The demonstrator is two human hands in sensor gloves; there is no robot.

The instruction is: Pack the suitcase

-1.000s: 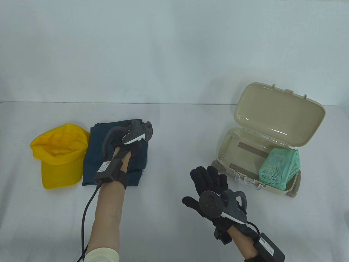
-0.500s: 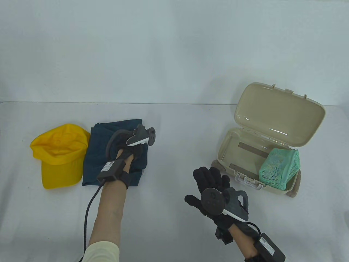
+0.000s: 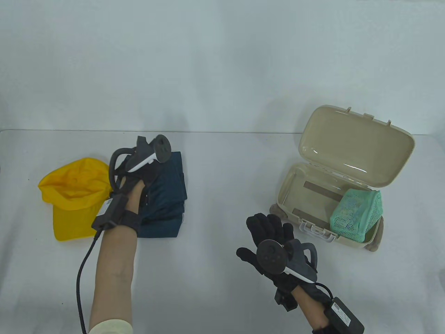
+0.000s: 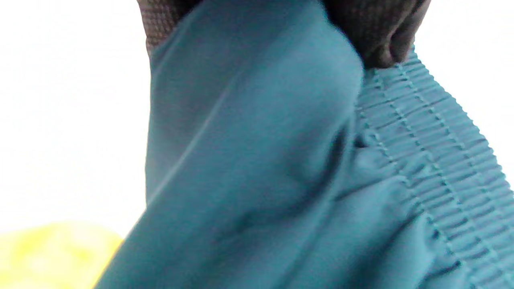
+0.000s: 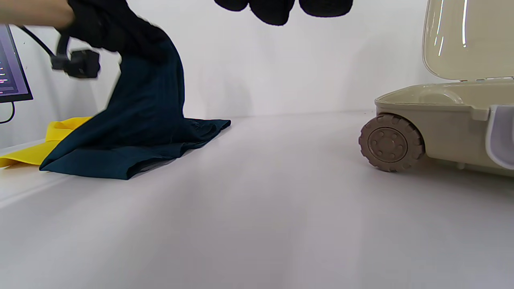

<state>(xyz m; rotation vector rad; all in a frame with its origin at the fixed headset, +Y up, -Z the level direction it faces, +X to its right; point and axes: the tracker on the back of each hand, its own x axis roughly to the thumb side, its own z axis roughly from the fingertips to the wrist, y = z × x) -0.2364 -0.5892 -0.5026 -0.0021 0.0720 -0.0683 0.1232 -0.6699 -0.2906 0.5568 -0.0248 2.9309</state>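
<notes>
My left hand (image 3: pixel 134 174) grips the dark teal folded garment (image 3: pixel 167 195) and has its upper part lifted off the table; its lower edge still lies on the table (image 5: pixel 132 160). In the left wrist view the fabric (image 4: pixel 257 160) fills the frame, with gloved fingers (image 4: pixel 381 36) pinching it at the top. My right hand (image 3: pixel 266 229) rests open and empty on the table, left of the beige suitcase (image 3: pixel 306 215). The suitcase stands open, lid (image 3: pixel 358 146) up, with a green mesh pouch (image 3: pixel 356 214) inside at its right end.
A yellow cap (image 3: pixel 74 195) lies at the far left, touching the garment. The suitcase's wheel (image 5: pixel 391 142) shows in the right wrist view. A monitor edge (image 5: pixel 12 68) stands beyond the table's left end. White table surface (image 3: pixel 215 181) lies between garment and suitcase.
My left hand has closed on the garment and lifted it up and to the left, bunching the fabric. My right hand has barely moved.
</notes>
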